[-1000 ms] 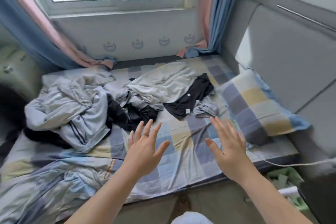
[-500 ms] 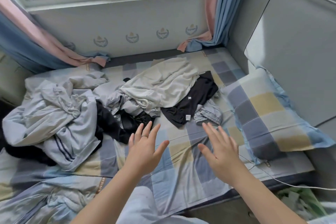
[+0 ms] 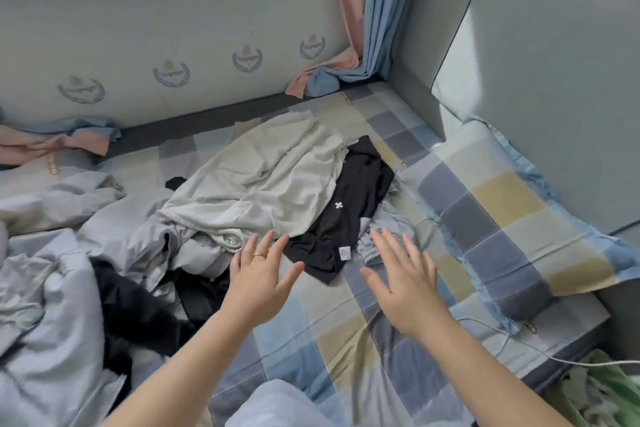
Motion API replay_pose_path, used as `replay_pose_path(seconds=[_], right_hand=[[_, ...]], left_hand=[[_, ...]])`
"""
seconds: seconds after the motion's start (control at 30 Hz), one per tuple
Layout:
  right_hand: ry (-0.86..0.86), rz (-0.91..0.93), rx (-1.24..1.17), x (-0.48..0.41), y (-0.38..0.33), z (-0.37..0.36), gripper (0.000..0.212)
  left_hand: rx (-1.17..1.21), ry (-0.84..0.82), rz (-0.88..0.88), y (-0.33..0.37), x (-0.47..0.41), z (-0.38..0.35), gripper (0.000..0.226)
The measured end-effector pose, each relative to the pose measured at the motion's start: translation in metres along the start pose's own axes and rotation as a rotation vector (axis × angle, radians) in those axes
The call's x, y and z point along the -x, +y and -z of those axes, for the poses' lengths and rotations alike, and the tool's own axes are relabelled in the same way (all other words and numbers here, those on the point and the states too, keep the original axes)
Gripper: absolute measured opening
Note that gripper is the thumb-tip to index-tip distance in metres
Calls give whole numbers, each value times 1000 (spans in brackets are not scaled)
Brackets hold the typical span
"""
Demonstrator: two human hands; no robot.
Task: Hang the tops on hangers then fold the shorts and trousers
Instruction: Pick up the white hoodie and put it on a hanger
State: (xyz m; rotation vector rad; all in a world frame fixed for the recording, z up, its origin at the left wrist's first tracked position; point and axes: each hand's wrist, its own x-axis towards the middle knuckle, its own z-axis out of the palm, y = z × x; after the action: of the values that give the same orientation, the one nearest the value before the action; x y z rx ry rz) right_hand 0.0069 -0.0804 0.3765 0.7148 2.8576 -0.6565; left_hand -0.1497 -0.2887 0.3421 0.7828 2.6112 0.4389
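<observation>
Both hands hover palm-down over the bed, fingers spread wide and holding nothing. The left hand (image 3: 258, 282), with a thin ring (image 3: 259, 255) on one finger, has its fingertips at the hem of the rumpled pale beige cotton top (image 3: 263, 184), which lies at its 12 o'clock. The black fabric garment with a small white cross (image 3: 349, 211) lies at 12 o'clock between the hands. The right hand (image 3: 403, 279) has its fingertips over the crumpled light grey garment (image 3: 369, 250). I cannot tell whether they touch it. All the clothes lie on the blue, grey and yellow checked bedsheet (image 3: 346, 350).
</observation>
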Motion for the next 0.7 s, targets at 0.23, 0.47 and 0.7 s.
replay_pose_path(seconds=[0.23,0.47,0.7], right_hand=[[-39,18,105,-90,-41,2,66],[-94,114,139,-192,6,20,66],[-221,190,154,-339,88,21,68]], left_hand=[[-31,-19,-49,-24,-73,42,71],[-56,35,3,1,-160,36,72],[-5,-7,189,29,-271,-26,71]])
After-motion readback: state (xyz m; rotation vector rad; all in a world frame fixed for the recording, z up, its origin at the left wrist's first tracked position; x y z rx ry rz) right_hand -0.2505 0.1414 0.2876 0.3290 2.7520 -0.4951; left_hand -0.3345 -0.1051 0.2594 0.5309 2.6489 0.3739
